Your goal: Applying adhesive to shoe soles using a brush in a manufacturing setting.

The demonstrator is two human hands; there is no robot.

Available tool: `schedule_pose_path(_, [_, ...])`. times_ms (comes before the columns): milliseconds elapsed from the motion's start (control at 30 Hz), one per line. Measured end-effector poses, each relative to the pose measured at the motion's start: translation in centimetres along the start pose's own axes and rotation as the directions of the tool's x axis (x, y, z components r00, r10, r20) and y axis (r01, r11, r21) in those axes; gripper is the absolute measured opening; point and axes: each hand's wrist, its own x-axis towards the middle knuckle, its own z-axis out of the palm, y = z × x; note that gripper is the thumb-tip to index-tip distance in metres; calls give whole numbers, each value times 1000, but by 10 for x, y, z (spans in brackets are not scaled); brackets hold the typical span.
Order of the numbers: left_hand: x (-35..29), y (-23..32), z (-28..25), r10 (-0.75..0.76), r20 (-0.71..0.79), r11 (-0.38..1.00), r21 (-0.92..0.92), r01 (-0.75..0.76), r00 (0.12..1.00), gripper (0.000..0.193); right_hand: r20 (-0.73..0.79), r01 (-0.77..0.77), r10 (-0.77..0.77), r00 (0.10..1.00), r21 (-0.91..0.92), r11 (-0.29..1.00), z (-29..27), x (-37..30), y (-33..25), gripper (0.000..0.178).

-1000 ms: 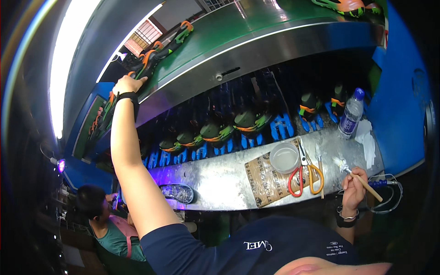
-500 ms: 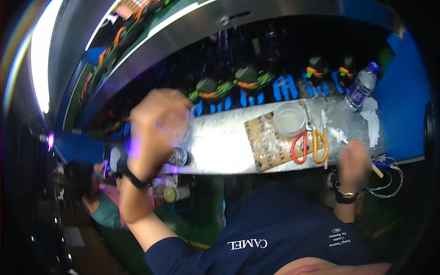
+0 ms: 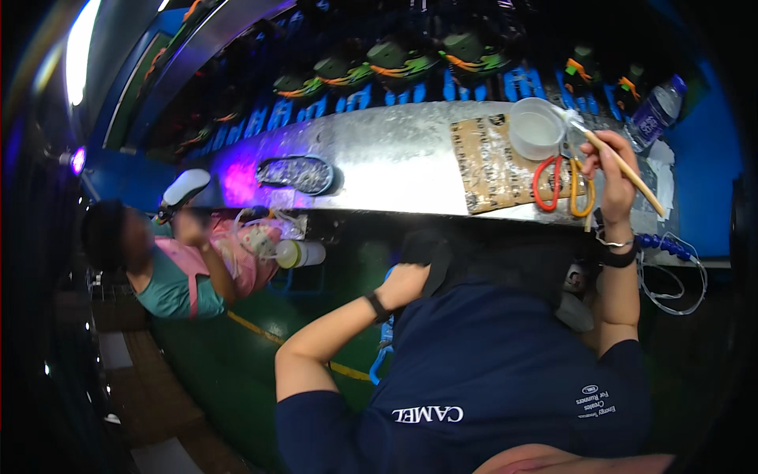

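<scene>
A brush (image 3: 624, 162) with a pale wooden handle is in my right hand (image 3: 614, 170), which is closed around it. Its white bristles touch the rim area of a round clear tub (image 3: 537, 130) with pale contents. My left hand (image 3: 405, 286) is low beside my lap, its fingers curled against black material (image 3: 430, 251); what it grips is partly hidden. Beneath the tub lies printed brown cardboard (image 3: 482, 174). Scissors (image 3: 583, 189) with one red and one yellow handle loop lie beside it. A dark shoe sole (image 3: 296, 174) rests farther left on the metal bench (image 3: 387, 174).
Shoes on blue supports (image 3: 407, 67) line the bench's far side. A bottle (image 3: 659, 110) with a purple cap stands at right, near white paper (image 3: 662, 170) and a coiled blue hose (image 3: 667, 246). At left, a co-worker (image 3: 189, 268) holds a white-soled shoe (image 3: 186, 186).
My left hand has come down from over the bench's left part to my lap. My right hand has moved up and forward, bringing the brush to the tub. The view has shifted.
</scene>
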Motion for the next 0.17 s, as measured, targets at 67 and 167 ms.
schedule_pose_path(67, [23, -6, 2, 14, -20, 992, 125, -11, 1000, 14, -26, -43, 43, 999, 1, 999, -4, -9, 4, 22])
schedule_pose_path(167, [17, -15, 2, -37, -300, 946, -317, -63, 953, 20, 20, -30, 31, 999, -45, 999, -15, -21, 17, 29])
